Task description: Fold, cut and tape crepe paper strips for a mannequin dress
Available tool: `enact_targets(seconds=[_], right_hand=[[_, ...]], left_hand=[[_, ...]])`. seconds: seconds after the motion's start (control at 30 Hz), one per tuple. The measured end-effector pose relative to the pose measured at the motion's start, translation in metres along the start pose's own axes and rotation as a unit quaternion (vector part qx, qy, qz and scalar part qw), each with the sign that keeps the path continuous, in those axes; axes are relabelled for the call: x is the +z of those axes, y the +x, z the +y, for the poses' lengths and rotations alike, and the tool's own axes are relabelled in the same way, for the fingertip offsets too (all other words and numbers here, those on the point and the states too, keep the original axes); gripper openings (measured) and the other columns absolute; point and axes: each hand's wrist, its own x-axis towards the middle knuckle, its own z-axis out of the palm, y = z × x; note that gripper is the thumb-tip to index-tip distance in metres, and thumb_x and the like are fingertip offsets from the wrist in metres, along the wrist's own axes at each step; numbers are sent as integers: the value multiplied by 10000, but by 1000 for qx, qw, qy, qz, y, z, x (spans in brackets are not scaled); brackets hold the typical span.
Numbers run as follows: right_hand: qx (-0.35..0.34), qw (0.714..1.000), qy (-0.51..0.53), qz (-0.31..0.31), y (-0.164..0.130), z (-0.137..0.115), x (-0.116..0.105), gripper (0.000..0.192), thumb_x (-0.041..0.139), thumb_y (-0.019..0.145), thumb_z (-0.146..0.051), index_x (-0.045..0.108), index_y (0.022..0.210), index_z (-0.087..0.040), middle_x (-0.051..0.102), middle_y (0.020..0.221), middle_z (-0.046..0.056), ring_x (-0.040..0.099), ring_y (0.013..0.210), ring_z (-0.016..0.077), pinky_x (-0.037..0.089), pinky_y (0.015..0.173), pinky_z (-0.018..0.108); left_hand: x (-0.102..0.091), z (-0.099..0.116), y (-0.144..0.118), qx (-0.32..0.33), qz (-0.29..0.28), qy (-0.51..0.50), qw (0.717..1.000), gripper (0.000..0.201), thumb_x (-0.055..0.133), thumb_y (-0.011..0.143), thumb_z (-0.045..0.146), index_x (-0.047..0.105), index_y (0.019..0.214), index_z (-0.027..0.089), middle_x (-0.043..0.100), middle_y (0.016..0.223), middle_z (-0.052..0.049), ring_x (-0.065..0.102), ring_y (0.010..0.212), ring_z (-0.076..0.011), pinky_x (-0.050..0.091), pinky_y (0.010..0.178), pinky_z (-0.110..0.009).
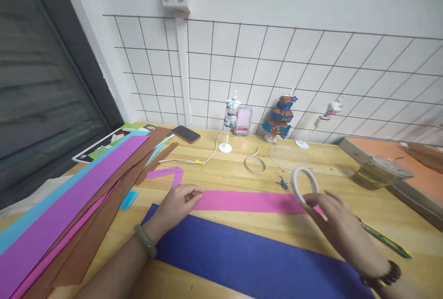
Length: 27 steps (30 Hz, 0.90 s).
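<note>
A pink paper strip (pixel 249 201) lies across the table. Over its left end is my left hand (pixel 182 204), thumb and fingertips pinched together; what is between them, if anything, is too small to make out. My right hand (pixel 341 225) grips a roll of white tape (pixel 304 183), held upright above the strip's right end. Nearer to me a wide dark blue paper strip (pixel 242 255) runs under my left wrist and toward my right forearm. Just behind my left hand is a folded purple strip (pixel 166 173). A small folded blue piece (pixel 129 200) rests to the left.
Long coloured paper strips (pixel 79 188) are piled at left. A phone (pixel 187 134), a cable (pixel 207 156) and small dress-form stands (pixel 225 147) are along the back. Another tape ring (pixel 255 165) lies mid-table. At right are a yellow-green cutter-like tool (pixel 387 239) and a lidded container (pixel 374 174).
</note>
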Motion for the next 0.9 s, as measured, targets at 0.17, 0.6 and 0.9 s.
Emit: enact_targets(seconds=[0.17, 0.6, 0.9], right_hand=[[-124, 988, 79, -46, 38, -85, 11, 80, 442, 902, -224, 509, 942, -209, 640, 871, 24, 590, 797, 153, 313, 893, 409], [-234, 968, 96, 4, 57, -153, 38, 339, 253, 944, -156, 591, 932, -175, 639, 769, 41, 547, 733, 167, 315, 717, 331], [-165, 965, 187, 85, 42, -134, 41, 475, 535, 800, -115, 480, 1243, -275, 571, 1136, 94, 485, 1101, 258, 392, 899, 439]], left_hand=[[2, 8, -4, -37, -11, -96, 995, 301, 598, 759, 402, 665, 844, 121, 623, 699, -31, 544, 640, -122, 432, 582, -214], [5, 25, -10, -49, -153, -359, 920, 420, 637, 754, 425, 641, 1041, 117, 650, 855, -67, 579, 779, -144, 444, 753, -259], [9, 19, -7, -84, -76, -376, 920, 290, 690, 719, 353, 625, 855, 106, 629, 745, -28, 583, 689, -115, 474, 699, -251]])
